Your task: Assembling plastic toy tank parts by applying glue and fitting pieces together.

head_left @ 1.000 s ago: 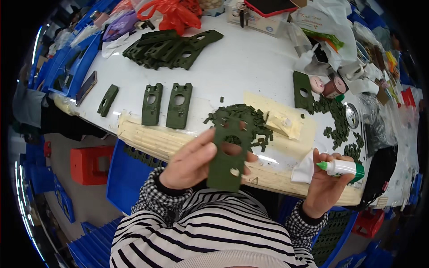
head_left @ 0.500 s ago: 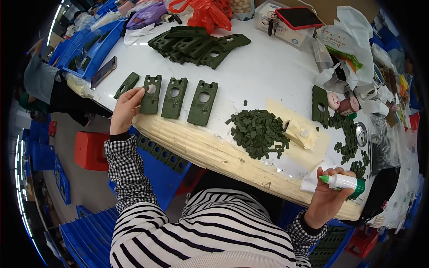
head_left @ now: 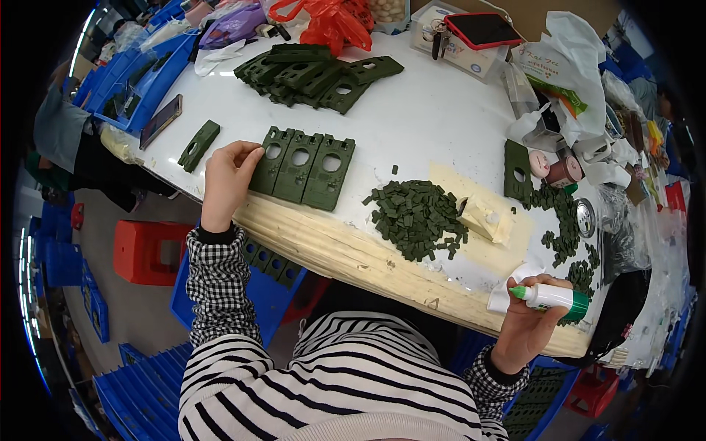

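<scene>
My left hand (head_left: 229,180) is closed at the outer edge of a dark green moulded plastic part (head_left: 271,167), thumb and fingers pinched at its upper left. That part lies flush beside two alike parts, a middle one (head_left: 300,163) and a right one (head_left: 329,176), each with a round hole. In my right hand (head_left: 531,323), over the table's front edge at the right, lies a white glue bottle (head_left: 550,297) with a green nozzle and green base, nozzle pointing left. Another narrow green part (head_left: 198,145) lies apart, left of the row.
A heap of small green pieces (head_left: 415,219) sits mid-table beside a yellowish block (head_left: 487,219). Stacked green parts (head_left: 312,77) lie at the back. One green part (head_left: 517,173) and more small pieces (head_left: 557,220) are at the right. A phone (head_left: 160,121) rests near the left edge.
My left hand has slid the leftmost part right, closing the gaps between the three parts. My right hand still holds the glue bottle, nearly unmoved.
</scene>
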A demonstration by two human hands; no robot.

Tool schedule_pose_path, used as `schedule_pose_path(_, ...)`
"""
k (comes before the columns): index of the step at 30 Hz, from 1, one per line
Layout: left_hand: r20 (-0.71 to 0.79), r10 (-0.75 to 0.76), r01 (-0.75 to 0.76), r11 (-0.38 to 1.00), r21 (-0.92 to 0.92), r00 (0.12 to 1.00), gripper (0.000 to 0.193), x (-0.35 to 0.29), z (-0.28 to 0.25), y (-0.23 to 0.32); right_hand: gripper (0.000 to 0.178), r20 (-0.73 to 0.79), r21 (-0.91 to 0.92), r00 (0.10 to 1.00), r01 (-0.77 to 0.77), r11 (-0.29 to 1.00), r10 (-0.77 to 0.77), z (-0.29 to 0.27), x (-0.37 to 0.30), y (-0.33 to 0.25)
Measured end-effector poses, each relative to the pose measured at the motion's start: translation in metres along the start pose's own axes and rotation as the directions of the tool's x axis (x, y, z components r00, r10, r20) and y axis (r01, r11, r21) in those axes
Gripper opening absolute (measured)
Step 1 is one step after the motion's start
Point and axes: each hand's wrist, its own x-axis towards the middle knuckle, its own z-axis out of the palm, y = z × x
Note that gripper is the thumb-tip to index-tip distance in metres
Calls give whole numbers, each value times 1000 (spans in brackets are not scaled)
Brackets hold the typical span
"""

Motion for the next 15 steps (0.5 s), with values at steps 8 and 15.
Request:
schedule_pose_path(8, 80, 457, -463, 865, 190, 886, 24, 38, -1, 57, 46, -41, 0, 999, 36, 999, -36, -9, 1, 1)
schedule_pose_path(15, 435, 475, -639, 649, 413, 765, 60, 144, 91, 108, 55, -36, -62, 996, 78, 995, -80, 5, -6, -7)
